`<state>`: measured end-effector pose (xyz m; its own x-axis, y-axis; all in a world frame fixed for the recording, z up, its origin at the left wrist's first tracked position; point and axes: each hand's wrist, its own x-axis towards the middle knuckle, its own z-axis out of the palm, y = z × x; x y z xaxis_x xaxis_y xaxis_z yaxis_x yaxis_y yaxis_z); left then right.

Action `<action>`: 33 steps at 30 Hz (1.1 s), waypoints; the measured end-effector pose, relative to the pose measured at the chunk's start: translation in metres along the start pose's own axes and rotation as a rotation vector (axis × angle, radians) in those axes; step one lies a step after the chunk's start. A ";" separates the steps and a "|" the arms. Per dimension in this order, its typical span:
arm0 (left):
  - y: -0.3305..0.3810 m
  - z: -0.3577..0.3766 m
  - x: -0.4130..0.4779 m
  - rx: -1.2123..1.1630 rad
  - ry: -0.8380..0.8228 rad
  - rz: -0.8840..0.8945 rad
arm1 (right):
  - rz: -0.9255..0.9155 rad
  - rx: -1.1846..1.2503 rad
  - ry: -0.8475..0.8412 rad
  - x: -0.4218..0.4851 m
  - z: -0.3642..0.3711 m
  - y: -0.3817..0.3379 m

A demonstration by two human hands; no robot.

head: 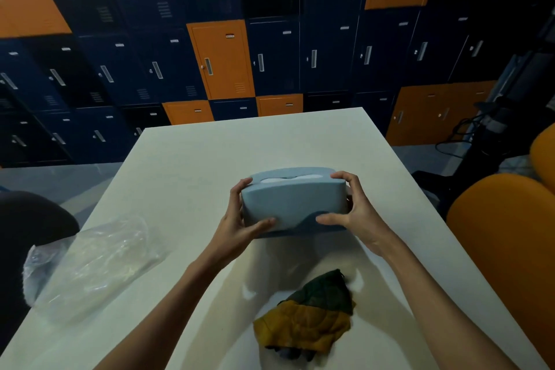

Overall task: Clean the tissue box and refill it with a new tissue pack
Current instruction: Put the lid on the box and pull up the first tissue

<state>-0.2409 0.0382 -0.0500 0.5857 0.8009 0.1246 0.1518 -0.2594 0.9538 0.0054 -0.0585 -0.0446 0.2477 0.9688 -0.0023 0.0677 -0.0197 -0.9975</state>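
Head view: left hand (237, 219) and right hand (357, 207) grip the blue tissue box (294, 204) over the mid tabletop (210, 153), white tissue (288, 180) in its slot, empty plastic wrapper (90, 258) left, cloth (312, 315) near, so the task seems nearly finished.

A white table (300, 141) fronts navy and orange lockers (220, 60), with what look like orange chairs (504, 237) right.

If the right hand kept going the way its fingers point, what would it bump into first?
The tissue box. The right hand points its fingers inward at the box and grips that end, so nothing lies between them. Past the box, the left hand holds the other end.
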 end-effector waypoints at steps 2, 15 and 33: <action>-0.005 0.002 -0.010 0.032 0.024 0.017 | -0.010 -0.028 0.015 -0.008 0.002 0.006; -0.016 0.013 -0.043 0.200 0.081 0.084 | -0.039 -0.347 0.022 -0.032 0.002 0.016; 0.026 0.013 0.033 0.445 0.156 0.053 | -0.430 -1.637 -0.458 0.037 0.026 -0.071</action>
<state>-0.2075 0.0510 -0.0243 0.4806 0.8430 0.2415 0.4712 -0.4805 0.7396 -0.0151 -0.0153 0.0239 -0.2964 0.9511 -0.0865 0.9384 0.3069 0.1589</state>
